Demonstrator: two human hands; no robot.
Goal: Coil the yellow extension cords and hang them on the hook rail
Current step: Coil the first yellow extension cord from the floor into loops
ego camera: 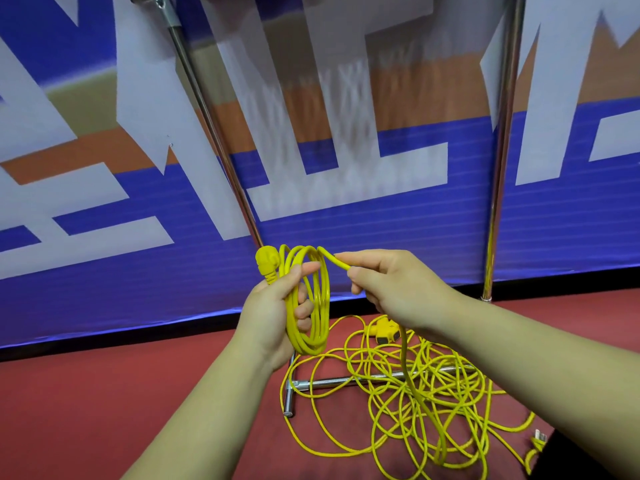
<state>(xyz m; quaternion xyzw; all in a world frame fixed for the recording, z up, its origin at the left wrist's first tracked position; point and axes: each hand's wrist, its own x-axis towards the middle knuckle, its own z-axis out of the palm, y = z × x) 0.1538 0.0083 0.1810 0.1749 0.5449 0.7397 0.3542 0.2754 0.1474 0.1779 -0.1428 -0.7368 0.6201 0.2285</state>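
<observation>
My left hand (pixel 277 310) grips a small coil of yellow extension cord (pixel 313 306), several loops hanging below the fist, with the yellow plug (pixel 266 263) sticking up above the thumb. My right hand (pixel 391 282) pinches the same cord (pixel 336 259) just to the right of the coil, and the cord runs down behind that hand to the floor. A loose tangle of yellow cord (pixel 415 393) lies on the red floor below my hands, with a yellow socket block (pixel 384 332) at its far edge. No hooks are in view.
A metal rack frame stands in front of me: a slanted pole (pixel 211 133) on the left, a vertical pole (pixel 502 150) on the right, and a base bar (pixel 332 381) on the floor under the tangle. A blue, white and orange banner (pixel 104 168) hangs behind it. Another plug (pixel 540 438) lies at lower right.
</observation>
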